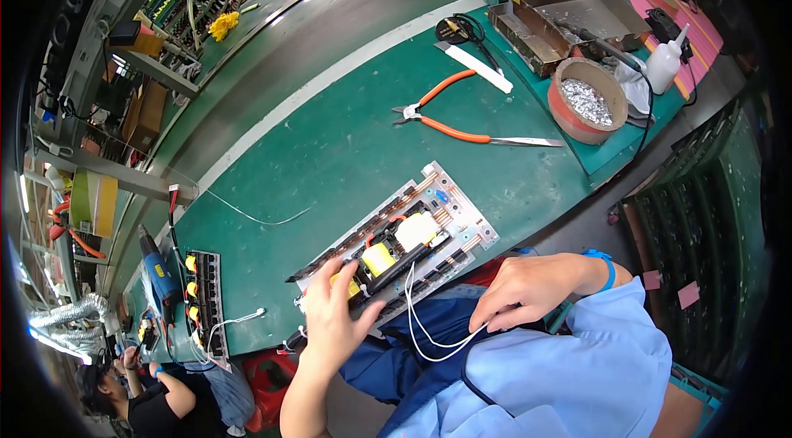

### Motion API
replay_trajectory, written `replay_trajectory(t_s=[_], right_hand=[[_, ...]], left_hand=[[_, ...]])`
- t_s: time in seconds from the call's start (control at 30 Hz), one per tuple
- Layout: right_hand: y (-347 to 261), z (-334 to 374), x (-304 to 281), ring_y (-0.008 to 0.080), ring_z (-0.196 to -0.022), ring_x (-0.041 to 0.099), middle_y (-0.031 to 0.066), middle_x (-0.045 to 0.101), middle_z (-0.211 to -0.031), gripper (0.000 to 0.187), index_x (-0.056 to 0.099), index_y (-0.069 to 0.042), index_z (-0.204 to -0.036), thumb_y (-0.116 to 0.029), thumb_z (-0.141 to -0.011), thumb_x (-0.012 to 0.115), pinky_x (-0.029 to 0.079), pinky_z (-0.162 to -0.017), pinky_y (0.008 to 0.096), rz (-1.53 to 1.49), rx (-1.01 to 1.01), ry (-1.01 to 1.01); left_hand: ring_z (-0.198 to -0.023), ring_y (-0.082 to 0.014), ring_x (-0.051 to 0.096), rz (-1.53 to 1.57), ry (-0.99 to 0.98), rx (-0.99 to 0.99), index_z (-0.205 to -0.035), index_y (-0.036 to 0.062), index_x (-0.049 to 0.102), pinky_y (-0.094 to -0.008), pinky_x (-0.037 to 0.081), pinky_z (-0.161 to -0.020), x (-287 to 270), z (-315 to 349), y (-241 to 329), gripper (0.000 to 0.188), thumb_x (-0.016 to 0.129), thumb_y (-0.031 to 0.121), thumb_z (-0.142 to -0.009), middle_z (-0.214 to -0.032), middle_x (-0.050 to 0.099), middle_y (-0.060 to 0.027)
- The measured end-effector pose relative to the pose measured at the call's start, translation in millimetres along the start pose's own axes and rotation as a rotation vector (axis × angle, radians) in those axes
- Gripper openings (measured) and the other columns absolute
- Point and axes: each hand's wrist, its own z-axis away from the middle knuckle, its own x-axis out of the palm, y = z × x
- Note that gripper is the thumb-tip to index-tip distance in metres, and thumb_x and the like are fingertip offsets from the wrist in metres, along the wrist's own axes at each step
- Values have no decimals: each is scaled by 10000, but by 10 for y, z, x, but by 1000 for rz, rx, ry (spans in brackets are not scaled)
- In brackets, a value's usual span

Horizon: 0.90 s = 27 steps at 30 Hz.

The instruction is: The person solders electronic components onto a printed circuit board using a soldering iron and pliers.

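Observation:
A long circuit board (466, 215) with yellow-wrapped transformers, a white block and black heat-sink strips lies slanted at the near edge of the green bench. My left hand (332, 314) rests at its near left end, fingers spread over a yellow transformer (378, 260). A pair of white wires (419, 337) loops down from the board's near side. In my right hand (528, 288), thumb and forefinger pinch the wires' free end, just off the bench edge. A blue band circles my right wrist.
Orange-handled cutters (450, 131), tweezers (528, 142) and a white-handled blade (474, 67) lie beyond the board. At right stand a pot of solder scraps (587, 101), a metal tray (594, 9) and a white bottle (665, 63). Another board (216, 306), a blue heat gun (157, 265) and a person (148, 397) are left.

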Motion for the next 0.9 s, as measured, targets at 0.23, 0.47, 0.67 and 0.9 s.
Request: replay_trajectory(t_s=[0.23, 0.47, 0.67, 0.9], right_hand=[[77, 102, -16, 211, -670, 578, 62, 602, -791, 128, 586, -28, -879, -119, -794, 554, 457, -558, 301, 141, 60, 0], [202, 162, 164, 263, -712, 559, 85, 568, -755, 146, 570, -32, -819, -166, -767, 546, 441, -617, 367, 306, 119, -59], [143, 223, 106, 248, -707, 570, 78, 597, -800, 169, 574, -33, -868, -183, -794, 550, 451, -600, 338, 235, 189, -117], [181, 213, 122, 247, -588, 557, 95, 585, -660, 162, 580, -22, -776, -177, -794, 535, 425, -540, 333, 44, 74, -38]], left_hand=[[-958, -289, 472, -158, -185, 7, -1123, -23, 429, -380, 358, -817, 88, -233, 21, 713, 753, 187, -523, -1040, 490, -157], [-950, -316, 477, 47, -259, -93, -1122, -39, 414, -365, 378, -847, 187, -344, -17, 697, 731, 171, -537, -1021, 501, -181], [-972, -324, 444, -23, -211, -102, -1099, -26, 414, -381, 353, -858, 120, -331, 44, 667, 722, 137, -530, -1016, 475, -179], [-928, -342, 441, -243, 123, 123, -1069, -2, 426, -409, 354, -821, -206, -495, -57, 665, 695, 39, -462, -1010, 451, -169]])
